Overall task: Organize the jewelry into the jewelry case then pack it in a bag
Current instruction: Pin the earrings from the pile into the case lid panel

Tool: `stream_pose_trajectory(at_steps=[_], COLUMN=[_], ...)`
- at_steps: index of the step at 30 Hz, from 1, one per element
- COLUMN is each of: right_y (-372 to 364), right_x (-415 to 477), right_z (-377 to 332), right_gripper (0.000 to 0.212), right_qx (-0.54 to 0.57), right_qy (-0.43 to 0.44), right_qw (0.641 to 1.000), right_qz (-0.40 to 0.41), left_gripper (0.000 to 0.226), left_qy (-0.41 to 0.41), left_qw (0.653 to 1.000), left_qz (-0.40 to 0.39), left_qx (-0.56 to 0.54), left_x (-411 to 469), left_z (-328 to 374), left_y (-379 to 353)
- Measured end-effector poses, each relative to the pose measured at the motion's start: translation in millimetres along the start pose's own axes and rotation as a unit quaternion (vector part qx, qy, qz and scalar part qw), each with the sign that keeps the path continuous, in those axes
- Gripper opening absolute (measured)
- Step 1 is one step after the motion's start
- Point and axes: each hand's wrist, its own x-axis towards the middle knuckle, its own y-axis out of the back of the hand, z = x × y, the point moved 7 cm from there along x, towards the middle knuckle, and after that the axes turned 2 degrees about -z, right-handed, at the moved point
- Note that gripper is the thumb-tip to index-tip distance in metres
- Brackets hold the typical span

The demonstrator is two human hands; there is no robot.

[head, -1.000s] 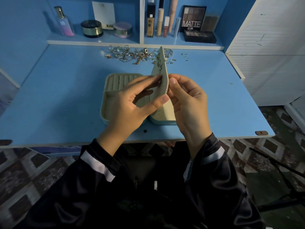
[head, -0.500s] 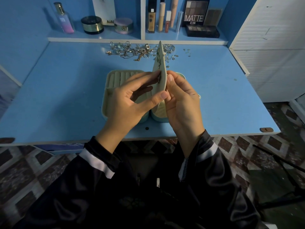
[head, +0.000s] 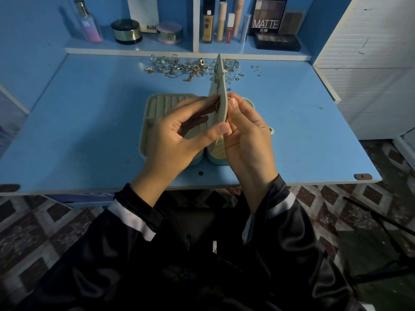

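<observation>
So the big blue desk (head: 89,131) has the open jewelry case (head: 157,104) sitting in the middle toward the near edge, with its ring rolls showing on the left half. The cream earring panel (head: 219,86) stands straight up out of the centre of it. It's edge-on to the camera, with its long axis running from the case up and away to a pointy tip. I can't tell if its bottom end is hinged to the case or just resting between the halves.

The left hand (head: 177,135) grips the panel from the left, thumb wrapped on the near edge and fingers (head: 197,102) flat along the left face. The right hand (head: 247,140) is on the other side with its thumb and fingertips curled in, pinching right against the right face. It might have an earring back in there, but it's too small to call.

The rest of the jewelry pile (head: 179,68) is way off at the far edge of the desk, just under the shelf (head: 134,50). A few loose studs (head: 256,69) are scattered to the right of it. A couple of earrings (head: 216,104) already hang on the panel's left face, between the two hands.

The bit that matters is that the panel sits between the hands like a wall. My guess is the post goes through from the left and gets fastened from the right. The next piece is a far reach for either hand, though the studs are closer to the right one.
</observation>
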Motion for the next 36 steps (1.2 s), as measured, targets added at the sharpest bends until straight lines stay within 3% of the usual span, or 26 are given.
stream_pose_trajectory(at_steps=[16,29,36], right_y=[0,-9,-13], right_x=[1,-3,-2], right_z=[-13,-45,-48], right_gripper=[0.014,0.01,0.01], right_qx=[-0.11,-0.329,-0.358], right_qy=[0.042,0.166,0.173], right_qw=[0.993,0.929,0.917], right_qz=[-0.025,-0.027,-0.037], left_gripper=[0.048,0.048,0.048], left_qy=[-0.008,0.0,-0.005], left_qw=[1.0,1.0,1.0], left_qz=[-0.001,0.006,0.003], left_qx=[0.005,-0.009,-0.005], left_x=[0,-1,-1], left_z=[0,-3,-2], left_y=[1,3,1])
